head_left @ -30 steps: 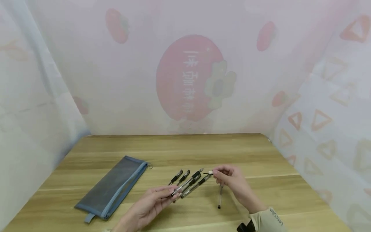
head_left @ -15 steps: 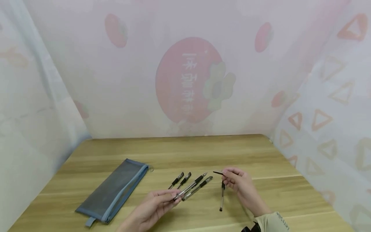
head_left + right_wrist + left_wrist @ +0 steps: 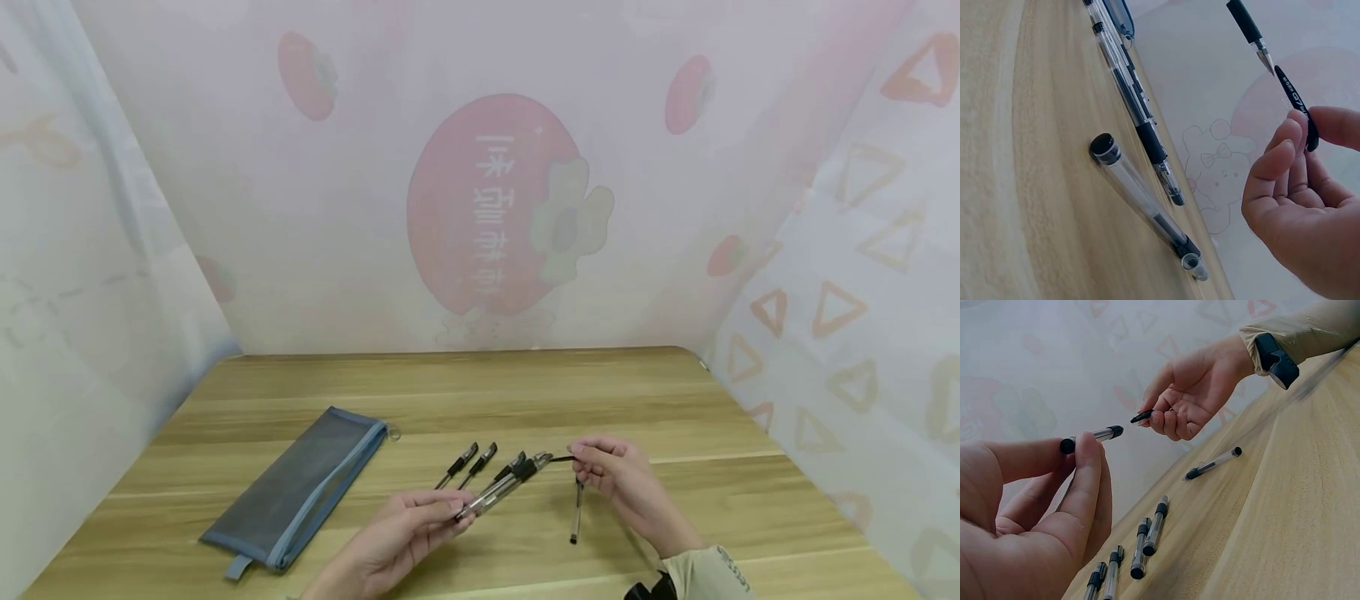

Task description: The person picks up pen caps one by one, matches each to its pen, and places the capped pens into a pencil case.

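My left hand (image 3: 408,533) pinches a clear-barrelled gel pen (image 3: 1107,434) near its black end plug, thumb against fingers. The pen points away to the right, and its bare metal tip (image 3: 1265,58) shows in the right wrist view. Opposite it, my right hand (image 3: 618,479) pinches a pen cap with a black, white-lettered clip (image 3: 1297,100) between thumb and fingers. The clip's narrow end stands right at the pen's tip there. Below the right hand, another pen with a black grip (image 3: 576,515) lies on the table.
Several more pens (image 3: 1155,528) lie side by side on the wooden table (image 3: 675,400), just beyond the left hand. A grey-blue mesh pencil case (image 3: 288,492) with a zip lies to the left. Printed cloth (image 3: 360,208) hangs behind the table and along both sides.
My right hand has moved right with the cap, then slightly back left and down. The left hand's pen has shifted a little right and dipped, its tip now closer to the cap.
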The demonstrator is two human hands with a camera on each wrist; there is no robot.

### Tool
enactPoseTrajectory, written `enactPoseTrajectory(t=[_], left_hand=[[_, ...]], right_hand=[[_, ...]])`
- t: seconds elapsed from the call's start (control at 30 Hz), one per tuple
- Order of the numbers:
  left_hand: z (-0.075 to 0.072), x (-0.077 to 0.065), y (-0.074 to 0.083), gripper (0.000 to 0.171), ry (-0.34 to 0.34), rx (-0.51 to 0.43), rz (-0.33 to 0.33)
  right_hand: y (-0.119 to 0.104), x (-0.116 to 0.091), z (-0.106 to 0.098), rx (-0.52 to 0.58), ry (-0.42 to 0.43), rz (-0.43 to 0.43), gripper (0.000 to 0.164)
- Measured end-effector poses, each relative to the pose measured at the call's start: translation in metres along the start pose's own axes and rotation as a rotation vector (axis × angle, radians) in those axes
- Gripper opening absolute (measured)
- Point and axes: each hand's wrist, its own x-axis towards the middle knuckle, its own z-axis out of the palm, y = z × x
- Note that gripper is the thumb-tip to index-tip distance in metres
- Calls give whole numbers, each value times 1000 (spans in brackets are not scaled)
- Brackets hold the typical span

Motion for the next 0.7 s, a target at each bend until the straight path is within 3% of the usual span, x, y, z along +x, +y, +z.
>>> enactPoseTrajectory(t=[0.3, 0.57, 0.7], left_hand=[[1, 0, -2, 33, -42, -7, -5], [0, 0, -5, 31, -58, -6, -17], [0, 2, -7, 30, -53, 11, -11]], right_hand=[[1, 1, 2, -30, -59, 0, 12], [4, 1, 6, -145, -80, 7, 18], [5, 0, 7, -186, -133, 7, 17]])
